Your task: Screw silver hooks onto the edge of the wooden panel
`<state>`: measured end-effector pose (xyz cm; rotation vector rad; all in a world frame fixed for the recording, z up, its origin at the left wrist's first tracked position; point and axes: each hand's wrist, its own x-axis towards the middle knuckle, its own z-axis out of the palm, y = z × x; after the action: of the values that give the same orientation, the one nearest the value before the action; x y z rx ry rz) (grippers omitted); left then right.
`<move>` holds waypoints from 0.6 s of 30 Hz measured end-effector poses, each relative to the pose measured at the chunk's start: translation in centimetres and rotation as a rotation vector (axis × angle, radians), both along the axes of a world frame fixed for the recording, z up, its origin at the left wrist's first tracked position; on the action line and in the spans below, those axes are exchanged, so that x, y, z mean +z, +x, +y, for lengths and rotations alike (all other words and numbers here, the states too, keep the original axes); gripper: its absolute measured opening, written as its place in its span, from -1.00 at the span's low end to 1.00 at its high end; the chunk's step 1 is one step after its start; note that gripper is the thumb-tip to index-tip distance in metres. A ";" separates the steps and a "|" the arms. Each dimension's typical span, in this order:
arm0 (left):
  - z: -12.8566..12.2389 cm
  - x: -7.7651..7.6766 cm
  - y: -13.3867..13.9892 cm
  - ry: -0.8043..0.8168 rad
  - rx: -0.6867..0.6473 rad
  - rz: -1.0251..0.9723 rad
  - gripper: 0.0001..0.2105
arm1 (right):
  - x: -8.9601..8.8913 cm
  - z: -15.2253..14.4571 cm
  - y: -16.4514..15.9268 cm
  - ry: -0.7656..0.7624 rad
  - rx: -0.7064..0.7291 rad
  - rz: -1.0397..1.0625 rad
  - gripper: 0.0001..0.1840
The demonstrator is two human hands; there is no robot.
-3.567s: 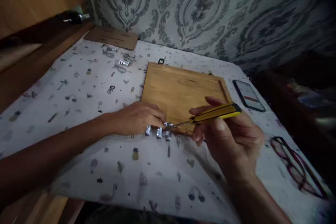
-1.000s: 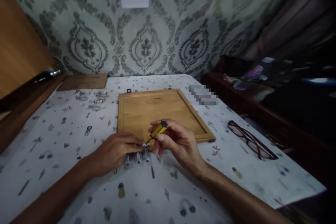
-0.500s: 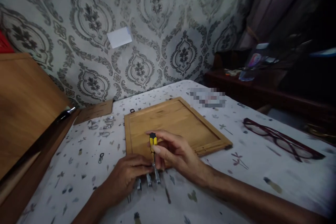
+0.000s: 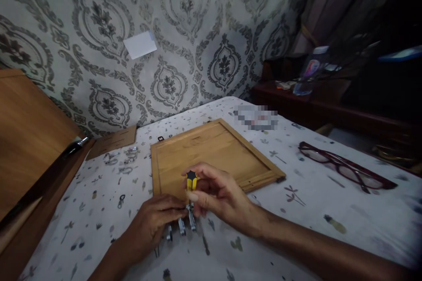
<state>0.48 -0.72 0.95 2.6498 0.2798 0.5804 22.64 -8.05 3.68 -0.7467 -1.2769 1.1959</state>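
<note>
Pinching the screwdriver (image 4: 191, 181): right hand (image 4: 227, 197), thumb and fingers closed on the yellow-and-black handle, which stands nearly upright by the near edge of the board (image 4: 198, 145); the fingers hide most of the blade, and its tip cannot be made out.
Metal pieces (image 4: 191, 221): three in a row at that edge, the rightmost just below the screwdriver; their upper ends are partly covered.
Left grip: left hand (image 4: 154, 217) with fingers drawn together, fingertips at the edge beside the blade; whether they pinch or only press, I cannot tell.
Board: flat on the counter (image 4: 250, 254), its near edge partly behind both hands.
Loose hardware (image 4: 127, 158): a small cluster left of the board, shapes hard to separate.
Cardboard (image 4: 112, 140): behind the cluster, toward the wall.
Pixelated patch (image 4: 255, 117): covers something past the board's far right side.
Glasses (image 4: 343, 169): on the counter, well right of the board.
Bottle (image 4: 308, 72): on a dark surface beyond, its surroundings lost in shadow.
</note>
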 end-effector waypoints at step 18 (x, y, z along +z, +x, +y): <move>0.4 -0.3 -0.4 0.026 -0.031 -0.004 -0.61 | 0.2 0.2 -0.2 -0.031 -0.011 -0.026 -0.61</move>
<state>0.09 -0.32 0.68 2.6731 0.2316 0.5832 22.43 -7.86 3.91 -0.7932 -1.2766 1.2024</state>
